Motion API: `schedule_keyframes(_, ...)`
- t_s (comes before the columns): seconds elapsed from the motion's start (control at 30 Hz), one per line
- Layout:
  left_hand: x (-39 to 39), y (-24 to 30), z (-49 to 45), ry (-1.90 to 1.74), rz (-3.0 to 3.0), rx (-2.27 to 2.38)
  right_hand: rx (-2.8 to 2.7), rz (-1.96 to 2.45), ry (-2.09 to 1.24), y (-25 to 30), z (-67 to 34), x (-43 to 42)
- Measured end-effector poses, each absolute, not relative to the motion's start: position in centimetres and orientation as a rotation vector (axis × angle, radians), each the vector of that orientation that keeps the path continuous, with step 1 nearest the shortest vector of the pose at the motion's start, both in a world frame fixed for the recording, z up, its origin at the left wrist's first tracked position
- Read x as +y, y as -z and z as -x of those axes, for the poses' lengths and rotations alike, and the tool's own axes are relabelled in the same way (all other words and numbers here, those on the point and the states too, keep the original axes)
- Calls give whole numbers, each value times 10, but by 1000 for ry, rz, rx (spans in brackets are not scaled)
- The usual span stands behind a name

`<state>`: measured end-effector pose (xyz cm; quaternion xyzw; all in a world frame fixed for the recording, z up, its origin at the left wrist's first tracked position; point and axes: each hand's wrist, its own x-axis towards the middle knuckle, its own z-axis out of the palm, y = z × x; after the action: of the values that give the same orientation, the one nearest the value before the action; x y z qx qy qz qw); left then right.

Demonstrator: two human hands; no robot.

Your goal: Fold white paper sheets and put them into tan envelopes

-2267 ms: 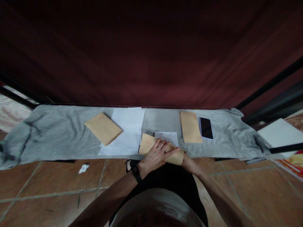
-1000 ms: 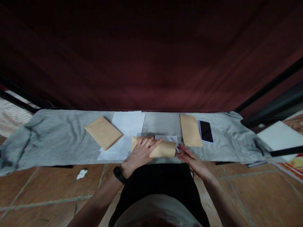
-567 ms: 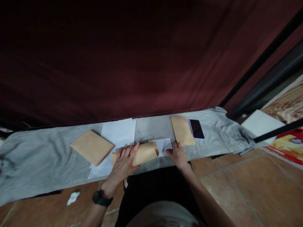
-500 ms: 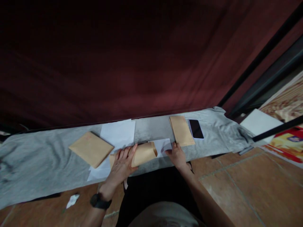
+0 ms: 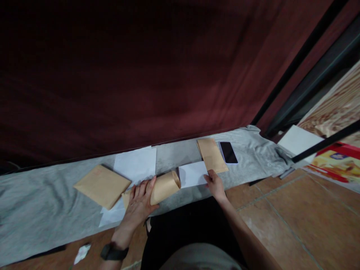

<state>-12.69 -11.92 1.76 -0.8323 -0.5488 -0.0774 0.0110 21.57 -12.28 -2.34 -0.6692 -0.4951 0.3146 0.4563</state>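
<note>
My left hand grips a brown paper envelope, its fingers over the top and its thumb along the near edge. The envelope bulges, and its mouth gapes toward the right. Between thumb and fingers, my right hand pinches the right end of a folded white sheet of paper. The sheet's left end is right beside the envelope's mouth; whether its tip is inside I cannot tell. Just beyond my right hand lie more brown envelopes.
Grey cloth covers the long narrow bench. At left, a stack of brown envelopes partly covers white sheets. A phone lies at right. Behind stands a dark red curtain; crumpled paper is on the tiled floor.
The folded sheet has come up off the cloth and sits in my right hand's pinch, near the envelope's mouth. My left hand still grips the envelope. The view has shifted slightly.
</note>
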Motion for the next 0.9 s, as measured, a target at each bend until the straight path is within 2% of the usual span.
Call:
schedule_keyframes(0.27, -114, -15, 117, 306, 2591, -1654, -906, 1319, -979, 7, -230, -136)
schedule_keyframes(0.57, -115, -16, 108, 279, 2681, -1605, -1029, 1432, -684, 17, -229, -135)
schedule_keyframes(0.9, -113, -12, 104, 297, 2612, -1664, -1158, 1438, -841, 20, -237, -138)
